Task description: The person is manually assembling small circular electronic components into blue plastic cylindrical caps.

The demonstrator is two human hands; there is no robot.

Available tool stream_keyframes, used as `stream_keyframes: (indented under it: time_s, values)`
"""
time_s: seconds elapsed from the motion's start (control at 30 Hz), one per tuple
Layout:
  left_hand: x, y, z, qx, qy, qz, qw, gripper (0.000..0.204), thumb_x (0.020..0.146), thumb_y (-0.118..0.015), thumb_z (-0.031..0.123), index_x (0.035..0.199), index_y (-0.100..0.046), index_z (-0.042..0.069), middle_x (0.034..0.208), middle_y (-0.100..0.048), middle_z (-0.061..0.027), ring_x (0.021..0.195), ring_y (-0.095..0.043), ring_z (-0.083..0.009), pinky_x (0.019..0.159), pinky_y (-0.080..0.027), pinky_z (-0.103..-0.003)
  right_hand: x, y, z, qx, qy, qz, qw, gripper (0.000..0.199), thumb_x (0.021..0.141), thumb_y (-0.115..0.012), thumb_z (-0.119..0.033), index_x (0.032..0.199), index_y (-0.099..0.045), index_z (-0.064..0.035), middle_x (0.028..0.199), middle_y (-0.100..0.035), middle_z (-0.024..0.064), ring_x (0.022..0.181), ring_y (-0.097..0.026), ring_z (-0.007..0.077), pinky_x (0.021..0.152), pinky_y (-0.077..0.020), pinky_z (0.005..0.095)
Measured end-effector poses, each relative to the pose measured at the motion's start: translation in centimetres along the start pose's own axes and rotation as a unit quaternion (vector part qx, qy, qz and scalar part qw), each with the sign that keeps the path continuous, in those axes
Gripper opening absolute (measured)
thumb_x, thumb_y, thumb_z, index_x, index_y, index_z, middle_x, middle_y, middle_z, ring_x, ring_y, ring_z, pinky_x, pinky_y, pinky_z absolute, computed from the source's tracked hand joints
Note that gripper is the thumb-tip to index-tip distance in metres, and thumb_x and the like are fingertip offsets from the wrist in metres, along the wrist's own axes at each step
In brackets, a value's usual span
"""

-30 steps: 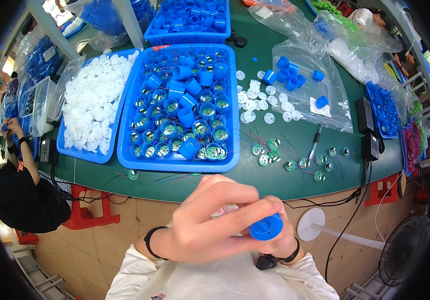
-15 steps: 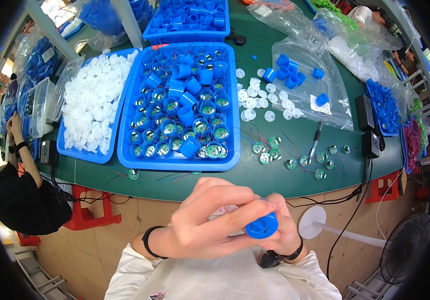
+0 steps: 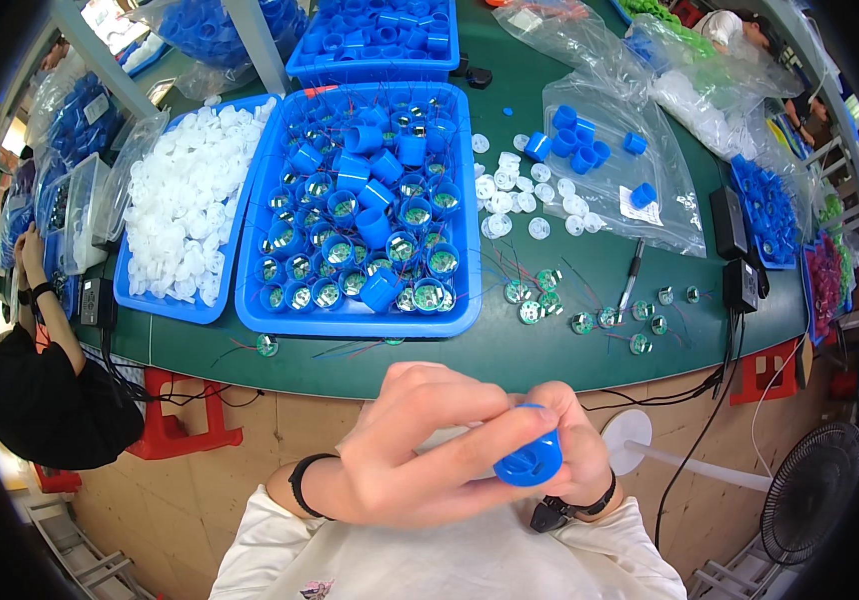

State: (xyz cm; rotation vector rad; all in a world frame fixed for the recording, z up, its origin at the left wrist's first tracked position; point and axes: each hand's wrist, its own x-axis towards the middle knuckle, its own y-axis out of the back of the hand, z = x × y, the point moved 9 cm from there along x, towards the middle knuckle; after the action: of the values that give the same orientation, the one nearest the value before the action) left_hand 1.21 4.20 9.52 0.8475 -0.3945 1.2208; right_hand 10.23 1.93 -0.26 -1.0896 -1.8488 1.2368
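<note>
Close to my body, in front of the table's near edge, a blue plastic cup [image 3: 532, 464] sits between my two hands. My left hand [image 3: 428, 448] is closed with its fingertips on the cup's left side and top. Around the right side, my right hand [image 3: 578, 452] wraps the same cup. One end of the cup faces up toward me; its far side is hidden by my fingers. Beyond my hands stands a blue tray [image 3: 360, 326] of blue cups, many with green circuit boards inside. Loose round circuit boards [image 3: 530, 312] with thin wires lie to its right.
A blue tray [image 3: 172, 311] of white translucent pieces stands left. White discs [image 3: 540, 230], blue cups [image 3: 584, 158] on a plastic bag [image 3: 675, 215] and a pen [image 3: 633, 275] lie on the green table [image 3: 510, 365]. A fan [image 3: 812, 492] stands right; a person [image 3: 45, 400] sits left.
Both hands have shifted slightly down and right with the cup. The cup has tilted a little, showing more of its end. The trays and table items look unchanged.
</note>
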Motion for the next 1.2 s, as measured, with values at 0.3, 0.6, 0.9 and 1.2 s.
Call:
stream_keyframes:
  time_s: [0.3,0.6,0.9,1.2]
  values:
    - [-0.4,-0.3,0.0,0.003,-0.015,0.012,1.000,0.046,0.055,-0.086,0.015,0.095,-0.066,0.004,0.085,-0.052,-0.0026,0.068,-0.051,-0.0149,0.059,-0.038,-0.027,-1.0,0.0,0.9,0.122,-0.047,-0.026,0.991,0.032,0.096,-0.046,-0.013,0.117,-0.051,0.0113,0.079,-0.061,0.0074,0.045,-0.052,0.0050,0.040,-0.0410,0.0189]
    - [-0.8,-0.5,-0.8,0.004,-0.017,0.008,1.000,0.051,0.055,-0.088,0.013,0.099,-0.064,0.004,0.086,-0.051,-0.0041,0.070,-0.048,-0.0161,0.059,-0.038,-0.027,-0.4,-0.4,2.0,0.216,-0.048,-0.074,0.972,0.033,0.099,-0.035,-0.009,0.125,-0.041,0.0105,0.066,-0.059,0.0053,0.030,-0.040,0.0007,0.028,-0.0293,0.0167]
    - [-1.8,1.1,-0.9,0.042,0.000,0.003,0.999,0.043,0.056,-0.084,0.012,0.093,-0.065,0.002,0.089,-0.060,-0.0072,0.071,-0.056,-0.0183,0.064,-0.043,-0.030,-0.6,0.3,0.3,-0.152,-0.121,0.073,0.978,0.028,0.095,-0.046,-0.006,0.119,-0.054,0.0069,0.068,-0.062,0.0082,0.031,-0.041,0.0029,0.030,-0.0316,0.0193]
    - [-5.4,8.6,-9.5,0.095,0.238,0.113,0.960,0.034,0.065,-0.070,-0.005,0.094,-0.056,0.002,0.095,-0.062,-0.0117,0.083,-0.061,-0.0218,0.074,-0.050,-0.030,-0.3,-3.1,-4.6,-0.720,0.095,0.117,0.677,0.024,0.079,-0.061,0.005,0.103,-0.065,0.0021,0.090,-0.069,0.0127,0.071,-0.066,0.0164,0.059,-0.0503,0.0236]
